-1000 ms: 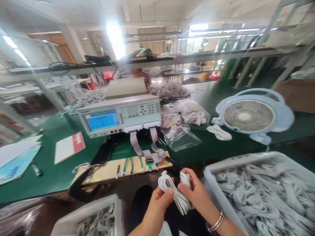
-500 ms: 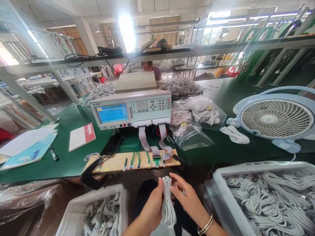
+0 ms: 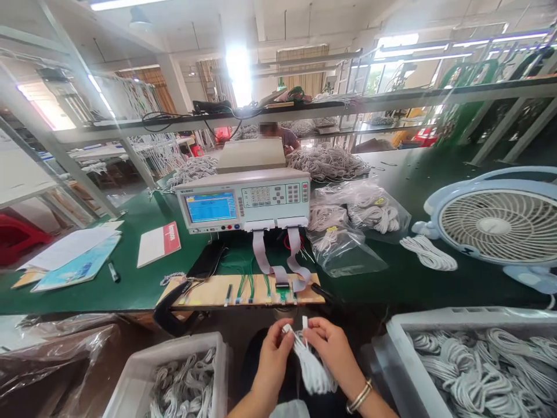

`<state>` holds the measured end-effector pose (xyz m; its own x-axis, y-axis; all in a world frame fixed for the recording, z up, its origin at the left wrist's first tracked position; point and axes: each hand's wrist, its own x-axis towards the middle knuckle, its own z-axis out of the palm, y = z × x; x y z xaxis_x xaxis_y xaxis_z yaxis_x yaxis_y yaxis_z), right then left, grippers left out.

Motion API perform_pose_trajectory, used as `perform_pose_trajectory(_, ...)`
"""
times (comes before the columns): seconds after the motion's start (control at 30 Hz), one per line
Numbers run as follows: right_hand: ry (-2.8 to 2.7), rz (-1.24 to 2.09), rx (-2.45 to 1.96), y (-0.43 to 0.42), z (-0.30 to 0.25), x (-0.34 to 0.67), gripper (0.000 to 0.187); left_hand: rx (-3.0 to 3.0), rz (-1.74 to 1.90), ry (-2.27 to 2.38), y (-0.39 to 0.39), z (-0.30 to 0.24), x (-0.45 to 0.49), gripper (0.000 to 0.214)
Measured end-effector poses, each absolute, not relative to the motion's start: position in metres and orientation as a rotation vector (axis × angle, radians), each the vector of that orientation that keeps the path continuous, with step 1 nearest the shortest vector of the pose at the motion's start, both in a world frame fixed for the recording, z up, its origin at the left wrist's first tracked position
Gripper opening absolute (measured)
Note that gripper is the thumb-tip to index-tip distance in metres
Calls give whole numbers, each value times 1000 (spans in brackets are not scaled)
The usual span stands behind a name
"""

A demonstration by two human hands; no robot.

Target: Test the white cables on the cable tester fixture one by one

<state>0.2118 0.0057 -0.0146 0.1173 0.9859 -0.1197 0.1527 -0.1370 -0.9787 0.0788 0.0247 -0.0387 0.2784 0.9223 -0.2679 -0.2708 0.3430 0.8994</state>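
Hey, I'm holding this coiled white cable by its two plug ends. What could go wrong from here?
1. The left hand and right hand pinch only the plug ends of the white cable. Its coil hangs below them and may loosen or tangle.
2. The grey ribbon cables drape onto the wooden board just ahead of the hands, so lifting the cable could snag them.

- white cable bundle (image 3: 312,368): coiled into a long loop, hanging roughly upright, held mid-air just off the table (image 3: 130,293) near edge
- its two connector ends (image 3: 304,321) stick up at the top, close together
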Motion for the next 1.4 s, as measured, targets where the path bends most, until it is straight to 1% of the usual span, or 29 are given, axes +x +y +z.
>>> perform_pose_trajectory(0.07, -1076, 1243, -1427, 21, -17, 215, 20, 997, 1011, 1022, 33, -38, 74, 30)
perform_pose_trajectory(0.13, -1030, 1274, -1396, 32, -18, 216, 21, 997, 985, 1034, 41, -38, 69, 30)
perform_pose_trajectory(0.27, -989, 1312, -1369, 43, -16, 213, 23, 819, 885, 977, 54, -34, 63, 30)
perform_pose_trajectory(0.4, -838, 1395, -1344, 45, -21, 208, 26, 668, 801, 889, 62, -28, 56, 28)
perform_pose_trajectory(0.5, -744, 1378, -1313, 47, -27, 204, 27, 597, 750, 897, 68, -26, 52, 26)
perform_pose_trajectory(0.57, -774, 1342, -1326, 47, -26, 204, 26, 569, 731, 916, 70, -27, 52, 26)
perform_pose_trajectory(0.7, -1036, 1321, -1377, 40, -13, 213, 25, 551, 730, 914, 71, -30, 59, 25)
perform_pose_trajectory(0.87, -1237, 1257, -1403, 27, -1, 223, 21, 558, 788, 912, 70, -33, 70, 24)
perform_pose_trajectory(1.07, -1226, 1235, -1443, 24, -1, 220, 22, 554, 858, 926, 69, -30, 74, 24)
perform_pose_trajectory(1.23, -1117, 1283, -1421, 25, -4, 218, 23, 361, 1008, 892, 59, -32, 87, 25)
perform_pose_trajectory(1.4, -817, 1389, -1384, 29, -11, 219, 25, 287, 1040, 852, 58, -32, 89, 24)
